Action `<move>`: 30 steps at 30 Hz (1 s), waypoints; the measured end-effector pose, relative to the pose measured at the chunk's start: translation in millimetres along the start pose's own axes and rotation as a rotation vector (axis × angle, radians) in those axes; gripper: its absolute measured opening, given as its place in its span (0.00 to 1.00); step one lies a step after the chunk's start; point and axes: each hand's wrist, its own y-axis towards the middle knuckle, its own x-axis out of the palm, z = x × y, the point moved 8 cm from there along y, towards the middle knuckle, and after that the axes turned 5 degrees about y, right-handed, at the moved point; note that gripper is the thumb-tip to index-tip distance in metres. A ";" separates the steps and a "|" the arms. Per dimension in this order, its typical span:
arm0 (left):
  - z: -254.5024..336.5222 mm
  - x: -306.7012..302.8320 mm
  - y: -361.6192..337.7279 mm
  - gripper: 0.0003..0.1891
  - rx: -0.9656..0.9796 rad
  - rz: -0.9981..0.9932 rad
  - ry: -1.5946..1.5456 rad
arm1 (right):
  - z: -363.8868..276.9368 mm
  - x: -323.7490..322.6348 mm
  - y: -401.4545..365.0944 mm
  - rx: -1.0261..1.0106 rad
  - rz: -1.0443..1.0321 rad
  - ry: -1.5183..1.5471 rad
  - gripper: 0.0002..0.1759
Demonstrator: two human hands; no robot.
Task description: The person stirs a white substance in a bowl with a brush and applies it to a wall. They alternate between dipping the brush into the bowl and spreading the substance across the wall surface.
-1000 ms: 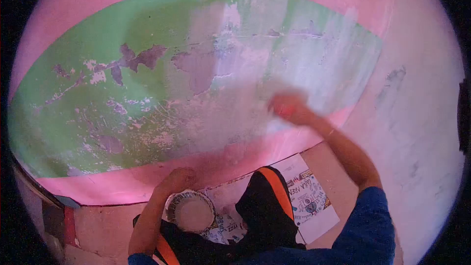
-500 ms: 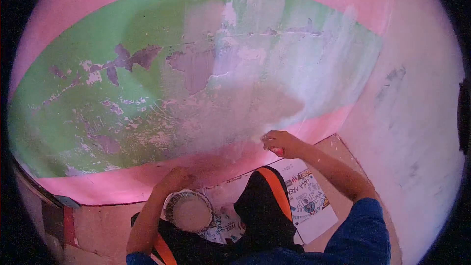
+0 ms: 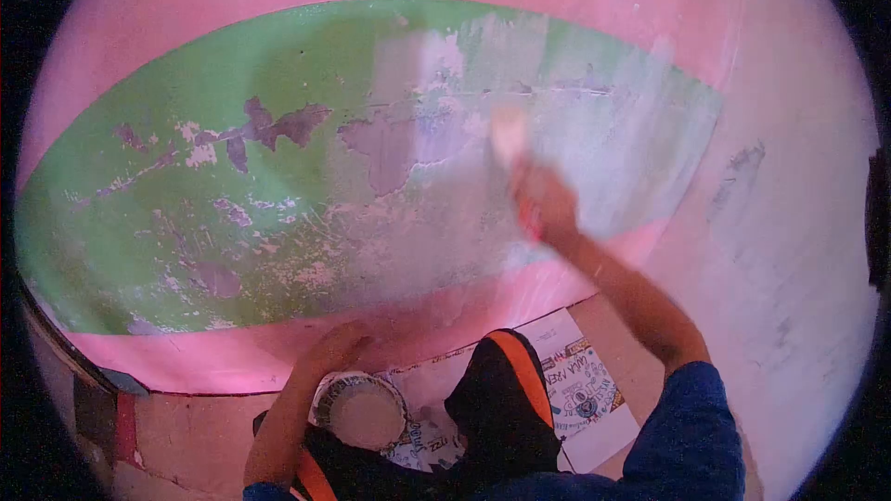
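My right hand (image 3: 546, 197) is closed around a paintbrush (image 3: 509, 133), smeared by motion, with a pale head and a bit of red at the handle. The brush head points up against the curved green wall patch (image 3: 176, 195), over an area streaked with white. Lower left, my left hand (image 3: 339, 348) hangs just above a round bucket (image 3: 406, 408), near the pink lower wall. Its fingers look loosely stretched and dim, with nothing seen in them. Pale, whitish paint (image 3: 371, 416) fills part of the bucket, which stands beside my leg.
Flaked purple-grey spots (image 3: 302, 123) run across the green area. Pink wall (image 3: 223, 357) borders it above and below. My bent knee (image 3: 506, 380) is close to the wall. Printed sheets (image 3: 589, 399) lie on the floor, and a whitish wall (image 3: 789, 223) rises at right.
My right hand has swung up from the pink lower band onto the white-streaked area, bringing the paintbrush with it. The left hand stays near the bucket. The view has tilted slightly upward.
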 end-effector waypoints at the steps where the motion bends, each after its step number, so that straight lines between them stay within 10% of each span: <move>1: -0.4 -2.0 -1.1 0.12 -0.042 -0.013 -0.036 | 5.7 40.6 -50.5 0.300 -0.239 0.213 0.19; 2: -1.3 -5.2 -1.8 0.12 -0.044 -0.001 -0.031 | -7.7 61.7 -88.8 0.426 -0.424 0.270 0.23; 3: -1.9 -9.0 -5.0 0.11 -0.040 0.043 -0.068 | -42.5 70.3 -113.4 -0.099 -0.629 0.174 0.19; 6: -11.4 -7.4 -11.9 0.10 -0.019 0.112 -0.091 | -72.6 71.8 -108.7 -0.266 -0.923 0.453 0.18; 10: -3.9 -8.7 -12.8 0.09 -0.012 0.068 -0.050 | -90.6 -2.4 63.0 -0.442 -0.423 -0.118 0.15; 11: -1.7 -13.7 -11.5 0.09 -0.026 0.049 -0.032 | -99.2 -30.3 112.1 -0.064 -0.395 -0.439 0.16; 13: 1.6 -23.1 -8.3 0.09 -0.048 0.009 0.006 | -132.5 -91.6 149.0 -0.439 0.340 -0.034 0.10; 15: 2.9 -24.7 -5.1 0.09 -0.114 -0.053 -0.009 | -151.7 -91.6 153.3 -0.574 0.487 -0.021 0.13; 17: -3.8 -21.4 -6.8 0.09 -0.179 -0.116 -0.035 | -139.8 -20.8 139.2 -0.415 0.179 -0.345 0.14; 20: -13.2 -13.2 -14.1 0.09 -0.105 -0.083 -0.092 | -175.7 76.5 8.2 -0.806 -0.100 -0.254 0.13; 23: -27.2 -5.4 -17.4 0.10 -0.060 0.072 -0.053 | -172.9 131.2 -88.2 -0.436 -1.048 0.470 0.14; 26: -41.9 7.1 -25.5 0.12 -0.148 -0.030 0.018 | -161.1 157.8 -172.3 -0.637 -1.302 0.366 0.13; 30: -45.3 -5.1 -48.4 0.13 -0.142 -0.093 0.017 | -158.5 191.0 -148.8 -0.247 -0.925 0.462 0.04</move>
